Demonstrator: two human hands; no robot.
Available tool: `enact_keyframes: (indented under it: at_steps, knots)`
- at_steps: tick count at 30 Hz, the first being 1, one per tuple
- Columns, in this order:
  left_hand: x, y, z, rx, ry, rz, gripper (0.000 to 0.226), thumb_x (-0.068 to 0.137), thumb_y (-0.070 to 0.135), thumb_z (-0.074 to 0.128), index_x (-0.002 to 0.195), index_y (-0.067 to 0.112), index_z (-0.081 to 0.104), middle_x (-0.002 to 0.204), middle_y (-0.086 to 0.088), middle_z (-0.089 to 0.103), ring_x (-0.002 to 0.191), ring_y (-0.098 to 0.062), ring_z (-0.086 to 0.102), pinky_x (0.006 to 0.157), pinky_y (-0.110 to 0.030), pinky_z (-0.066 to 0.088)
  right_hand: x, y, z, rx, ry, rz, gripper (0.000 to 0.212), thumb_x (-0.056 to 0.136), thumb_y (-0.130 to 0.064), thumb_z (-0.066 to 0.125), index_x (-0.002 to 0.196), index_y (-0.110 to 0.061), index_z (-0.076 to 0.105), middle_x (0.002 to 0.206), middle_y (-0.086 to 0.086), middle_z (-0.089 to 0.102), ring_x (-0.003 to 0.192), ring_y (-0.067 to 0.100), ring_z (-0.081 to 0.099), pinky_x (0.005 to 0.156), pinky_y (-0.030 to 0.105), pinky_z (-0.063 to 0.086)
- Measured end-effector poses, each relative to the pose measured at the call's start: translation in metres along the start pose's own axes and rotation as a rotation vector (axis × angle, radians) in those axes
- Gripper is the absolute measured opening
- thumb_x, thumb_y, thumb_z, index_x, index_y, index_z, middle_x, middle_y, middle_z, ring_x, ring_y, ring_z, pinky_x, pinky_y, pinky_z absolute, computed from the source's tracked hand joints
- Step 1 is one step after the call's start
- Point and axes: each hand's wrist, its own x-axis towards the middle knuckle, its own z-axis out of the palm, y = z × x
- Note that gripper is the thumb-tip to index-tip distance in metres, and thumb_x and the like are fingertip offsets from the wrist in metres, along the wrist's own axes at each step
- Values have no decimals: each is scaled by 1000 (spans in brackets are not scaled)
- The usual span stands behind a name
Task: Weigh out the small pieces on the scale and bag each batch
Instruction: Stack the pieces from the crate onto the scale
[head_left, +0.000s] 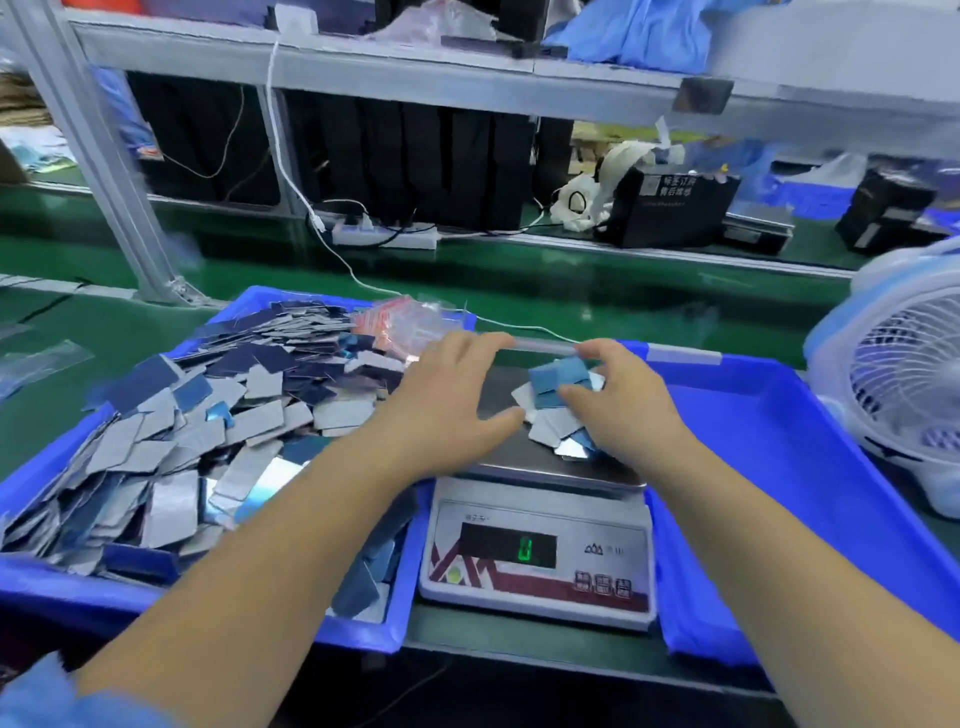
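While the left hand is hovering with fingers relaxed and spread, holding nothing, the right hand is curling around a small batch of blue-grey pieces lying on the digital scale (display blurred). Left of both hands, a blue tray is holding the bulk pieces.

Two hands are in view — the left hand and the right hand. One scale sits at the lower centre. Two blue trays: the left tray and the right tray. The flat pieces in the left tray are too many to count — dozens. One white fan at the right edge. One power strip at upper centre.
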Motion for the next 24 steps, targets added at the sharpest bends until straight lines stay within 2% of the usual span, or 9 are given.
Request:
enact_keyframes:
  at_steps: [1,3,6,9,12,15,18,20,24]
  knots:
    - [2,1,3,9,-8,11,69,91,47,60,151,33,30,147,1,35,135,-20,31,109,-34,26,0,1,0,-70,-7,-13,33,91,-31,64,123,-28,58,101,-11,53,94,15,50,70,28,35]
    - [2,1,7,8,10,31,65,92,44,60,150,32,34,145,3,38,135,-19,29,109,-34,23,0,1,0,-225,-21,-57,18,92,-35,58,100,-19,62,88,-4,57,96,26,50,69,33,37]
    - [-1,-4,11,-26,83,61,54,92,34,63,142,25,47,138,2,47,130,-19,35,109,-35,27,-3,1,2,-362,-37,-106,27,94,-32,50,74,-16,58,80,4,58,96,35,44,75,41,44]
    - [-6,-9,13,-87,155,96,36,91,17,65,126,17,60,119,3,56,116,-18,44,100,-29,32,-5,3,1,-296,-57,-106,27,90,-28,48,74,-15,66,78,5,61,92,32,40,77,41,47]
    - [-11,-12,12,-153,186,100,20,89,15,62,109,17,65,103,6,58,104,-14,48,90,-19,34,-5,7,-1,-157,-30,-168,26,83,-23,46,72,-10,65,72,7,59,88,29,41,80,43,48]
    - [-11,-13,10,-207,225,65,19,83,20,54,96,13,66,93,2,62,93,-16,51,81,-9,34,-5,11,-3,-20,40,-175,23,86,-19,52,91,-24,74,89,-5,63,102,22,46,80,31,38]
    - [-11,-11,8,-248,271,43,18,81,17,53,90,12,67,86,1,62,85,-14,51,73,-8,33,-7,14,-6,75,94,-165,20,79,-27,50,78,-39,65,88,-17,61,97,13,51,74,24,37]
    - [-12,-10,8,-275,277,37,15,81,16,53,88,15,65,84,5,60,81,-8,49,72,-7,34,-7,17,-8,118,125,-150,20,76,-25,49,69,-40,61,81,-19,60,87,6,53,69,18,38]
    - [-13,-12,8,-308,294,31,11,84,10,57,87,18,64,82,12,59,81,0,50,71,-7,34,-4,24,-10,103,146,-108,23,81,-15,54,70,-33,63,75,-17,59,77,-8,52,62,14,36]
